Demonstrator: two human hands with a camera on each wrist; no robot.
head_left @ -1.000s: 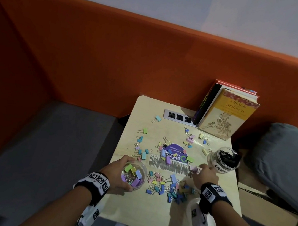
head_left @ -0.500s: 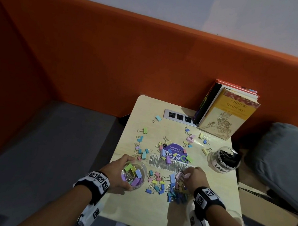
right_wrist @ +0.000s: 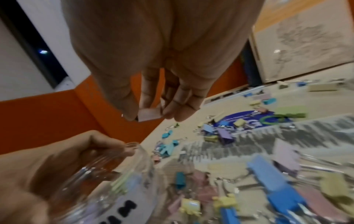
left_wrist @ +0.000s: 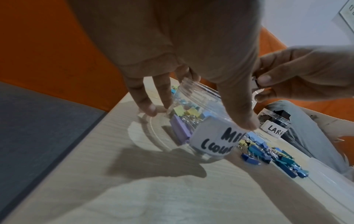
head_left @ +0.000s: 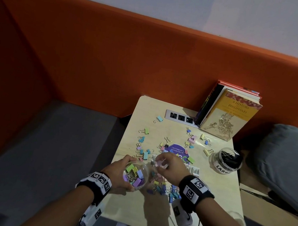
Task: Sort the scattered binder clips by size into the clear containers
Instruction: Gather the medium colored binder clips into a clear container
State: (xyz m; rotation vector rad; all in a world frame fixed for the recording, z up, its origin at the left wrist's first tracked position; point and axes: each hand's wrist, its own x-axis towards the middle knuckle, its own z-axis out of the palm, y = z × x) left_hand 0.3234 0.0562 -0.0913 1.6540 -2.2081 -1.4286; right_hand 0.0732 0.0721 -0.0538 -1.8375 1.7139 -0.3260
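My left hand (head_left: 119, 172) grips a clear jar (head_left: 135, 175) half full of pastel clips and tilts it toward the right; its white label (left_wrist: 214, 139) shows in the left wrist view. My right hand (head_left: 168, 166) pinches a pink binder clip (right_wrist: 148, 116) between thumb and fingers, just beside the jar's mouth (left_wrist: 199, 89). Many coloured binder clips (head_left: 162, 186) lie scattered on the small table (head_left: 209, 197). A second clear jar (head_left: 226, 161) labelled LARGE, holding black clips, stands at the table's right edge.
Books (head_left: 230, 112) lean against the orange wall at the table's back right, next to a socket strip (head_left: 181, 116). A grey cushion (head_left: 285, 162) lies to the right and a grey seat (head_left: 29, 145) to the left. A purple sticker (head_left: 176, 150) marks mid-table.
My right hand lifted a pink clip from the pile and moved left toward the jar. My left hand raised and tilted the jar toward it.
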